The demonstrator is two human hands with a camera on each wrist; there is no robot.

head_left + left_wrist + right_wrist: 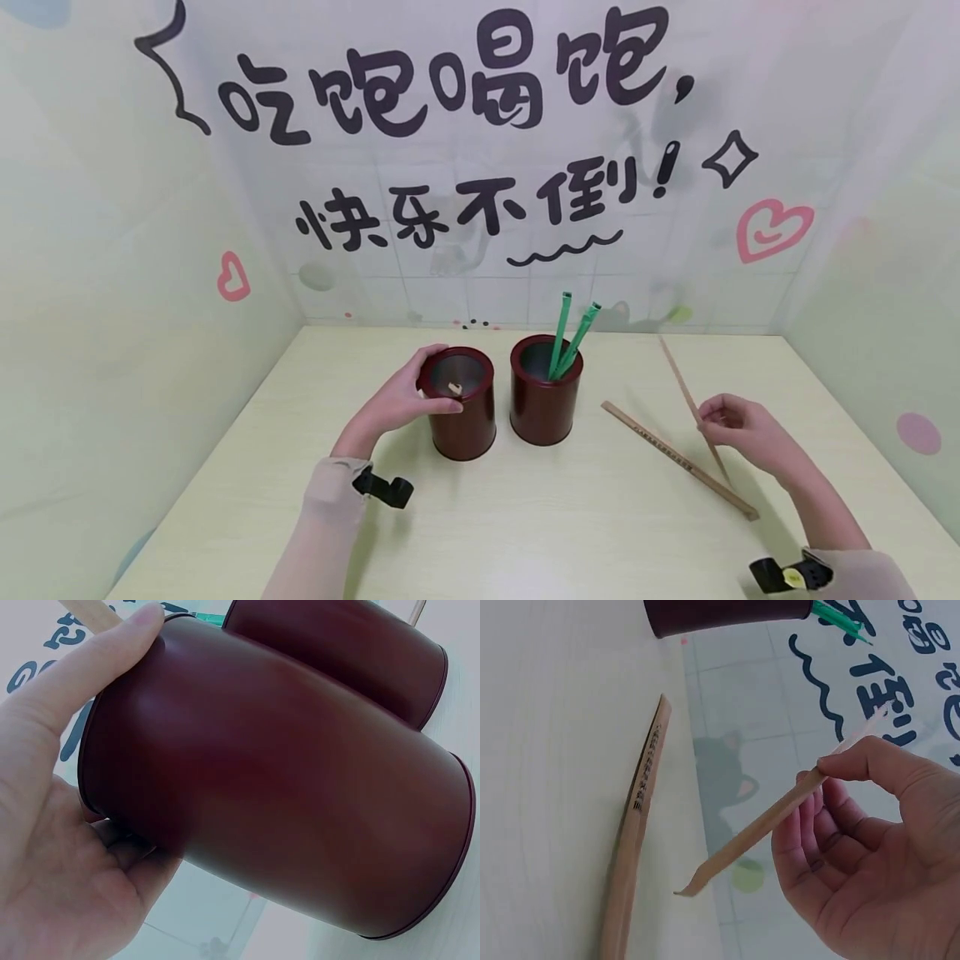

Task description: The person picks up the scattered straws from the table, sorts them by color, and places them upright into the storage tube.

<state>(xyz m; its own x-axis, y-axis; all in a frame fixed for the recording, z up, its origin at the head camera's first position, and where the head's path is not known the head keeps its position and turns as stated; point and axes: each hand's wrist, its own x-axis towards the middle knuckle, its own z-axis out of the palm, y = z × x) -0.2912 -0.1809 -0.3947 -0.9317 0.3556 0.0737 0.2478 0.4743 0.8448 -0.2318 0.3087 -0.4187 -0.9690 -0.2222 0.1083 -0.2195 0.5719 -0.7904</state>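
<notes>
My left hand (pixel 408 396) grips the rim of a dark red canister (pixel 465 429), thumb at the near side and fingers round the far side. A tan end (pixel 454 388) of something slim shows inside its mouth. Between thumb and fingertips, my right hand (pixel 855 832) pinches a slim brown paper packet (pixel 754 832), shaped like wrapped chopsticks, raised and slanted. Left of that hand lies a similar brown packet (pixel 678 458) with dark print, flat on the table.
A second dark red canister (pixel 542 412) stands just right of the first, with green slim packets (pixel 577 337) leaning out of it. The pale wooden table (pixel 525 533) meets a printed cloth backdrop (pixel 465 300) behind and at both sides.
</notes>
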